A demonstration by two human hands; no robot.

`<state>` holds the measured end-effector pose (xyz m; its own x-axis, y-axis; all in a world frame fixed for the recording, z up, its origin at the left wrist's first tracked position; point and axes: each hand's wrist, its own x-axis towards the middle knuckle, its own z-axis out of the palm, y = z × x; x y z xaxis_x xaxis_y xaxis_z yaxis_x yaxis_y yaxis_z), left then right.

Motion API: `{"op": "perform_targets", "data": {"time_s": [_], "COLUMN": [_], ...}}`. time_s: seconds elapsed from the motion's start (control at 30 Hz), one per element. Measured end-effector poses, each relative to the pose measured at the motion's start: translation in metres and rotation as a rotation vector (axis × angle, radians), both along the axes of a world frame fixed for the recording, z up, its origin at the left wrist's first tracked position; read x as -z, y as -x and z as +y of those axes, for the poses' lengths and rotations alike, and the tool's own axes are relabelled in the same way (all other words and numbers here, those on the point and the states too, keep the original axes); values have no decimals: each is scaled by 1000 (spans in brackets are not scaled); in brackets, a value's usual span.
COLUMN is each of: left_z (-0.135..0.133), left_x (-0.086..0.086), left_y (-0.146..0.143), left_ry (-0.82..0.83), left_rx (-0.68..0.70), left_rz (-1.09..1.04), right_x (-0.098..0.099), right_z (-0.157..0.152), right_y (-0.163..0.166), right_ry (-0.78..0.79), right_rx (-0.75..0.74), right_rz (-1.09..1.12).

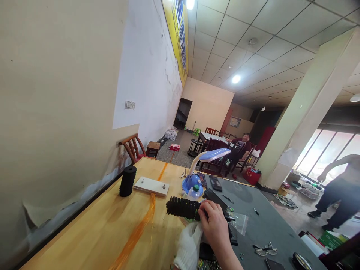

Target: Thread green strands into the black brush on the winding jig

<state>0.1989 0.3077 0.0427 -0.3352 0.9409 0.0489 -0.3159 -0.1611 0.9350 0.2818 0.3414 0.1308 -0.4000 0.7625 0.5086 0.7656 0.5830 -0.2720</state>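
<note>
A: Fingers 1st?
B: R hand (216, 225) is bare, fingers (208, 206) bent & closed round the black ribbed roller (182, 208), thumb on the near side. L hand (188, 243) has a white knit glove on, just below the roller; its fingertips are hidden, so can't tell if they grip it or just prop it.
A: Roller's pos?
B: Up over the bench (90, 236), lying approx. level, ribbed end out to the left. Rest is behind the R hand.
A: How'll it handle?
B: My guess: light, stiff core, ribs w/ a bit of give. Prob. not slippery; ribs may snag glove knit. Best hold is nr the middle, or by the core at the ends, w/o crushing ribs.
A: What's nearby?
B: Blue lamp (197, 180) & green-capped bottle (194, 192) just beyond, clear plastic bag (241, 224) to the right. Leftward: white block (152, 186) w/ 2 pegs, orange strands (140, 227) showing both sides of it, then a 2nd black cylinder (128, 182), upright. Far right, glasses (266, 250) on the grey mat (261, 225).
</note>
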Motion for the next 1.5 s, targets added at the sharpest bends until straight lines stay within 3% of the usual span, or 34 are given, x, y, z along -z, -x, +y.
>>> {"op": "perform_targets", "data": {"time_s": [0.57, 0.8, 1.03, 1.17, 1.37, 1.5], "left_z": [10, 0, -4, 0, 2, 0], "left_x": [6, 4, -3, -1, -1, 4], "left_y": [-3, -1, -1, -1, -5, -6], "left_ry": [0, -41, -79, -46, -2, 42], "left_rx": [49, -32, 8, -16, -32, -24], "left_rz": [-46, -30, 34, 29, 27, 125], "right_x": [-6, -2, -2, -3, -4, -3], "right_z": [26, 26, 21, 20, 18, 13], "right_y": [-9, -6, -4, -4, -15, -17], "right_ry": [287, 272, 214, 212, 221, 175], "right_rx": [-165, -134, -124, -122, -252, -234], "right_rz": [237, 221, 189, 173, 177, 150]}}
